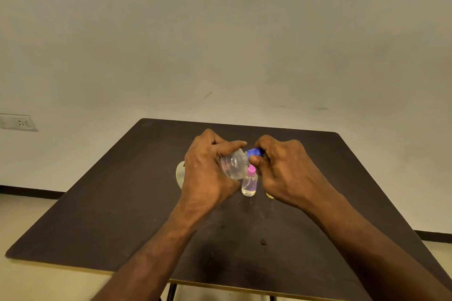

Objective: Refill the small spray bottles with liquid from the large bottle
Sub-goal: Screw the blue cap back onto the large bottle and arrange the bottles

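- sitting under everything is a dark square table (pixel 305 203), set against a plain pale wall (pixel 220 44); the work happens near the table's middle.
- two bare forearms reach in from the near edge and meet over that spot.
- the left hand (pixel 208 168) is wrapped around the large bottle (pixel 233 165), a clear plastic one, held tipped on its side above the table with its neck pointing toward the other hand.
- the right hand (pixel 281 168) is curled in, thumb and fingers pinched on the blue cap (pixel 255 153) at the bottle's neck.
- judged from this grip, the step in hand is working the cap; whether it is coming off or going on cannot be told.
- a small spray bottle (pixel 249 182) with a pink top stands upright on the table just below and between the hands, its top on and some clear liquid at its bottom.
- a tiny yellow object (pixel 269 195) peeks out beside the right hand; too hidden to name.
- the next move likely calls for freeing the small bottle's top and lining the big neck up over its narrow mouth, pouring slowly.
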